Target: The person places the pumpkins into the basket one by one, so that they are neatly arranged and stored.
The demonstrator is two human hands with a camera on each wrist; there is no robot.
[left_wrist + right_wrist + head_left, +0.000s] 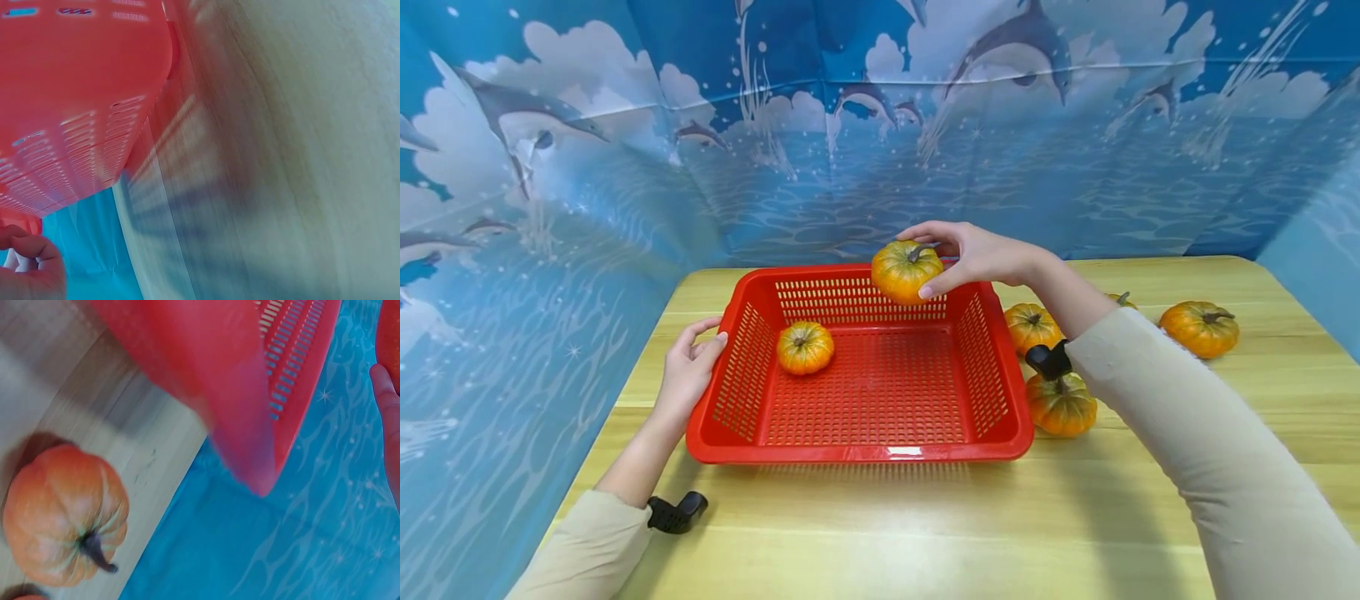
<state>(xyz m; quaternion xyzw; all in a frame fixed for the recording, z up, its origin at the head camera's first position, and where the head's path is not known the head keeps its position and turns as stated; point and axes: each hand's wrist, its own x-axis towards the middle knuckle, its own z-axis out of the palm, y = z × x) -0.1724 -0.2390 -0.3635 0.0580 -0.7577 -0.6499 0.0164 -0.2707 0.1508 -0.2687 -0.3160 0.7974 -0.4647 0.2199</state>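
Note:
A red plastic basket (865, 454) with slotted walls stands on the wooden table. My left hand (688, 367) grips its left rim, thumb over the edge; in the left wrist view part of that hand (34, 269) shows beside the basket wall (81, 81). Above the back right of the basket, my right hand (973, 254) holds a small orange pumpkin (904, 273) between thumb and fingers, its stem facing up. Another pumpkin (805, 347) sits inside on the basket floor, toward the left. In the right wrist view only the thumb (389, 406) and an edge of the held pumpkin appear.
Right of the basket several more pumpkins lie on the table, among them a near one (1062, 406), one behind it (1030, 327) and one farther right (1198, 328). Another is partly hidden by my right forearm. A blue dolphin-print cloth (865, 192) hangs behind the table.

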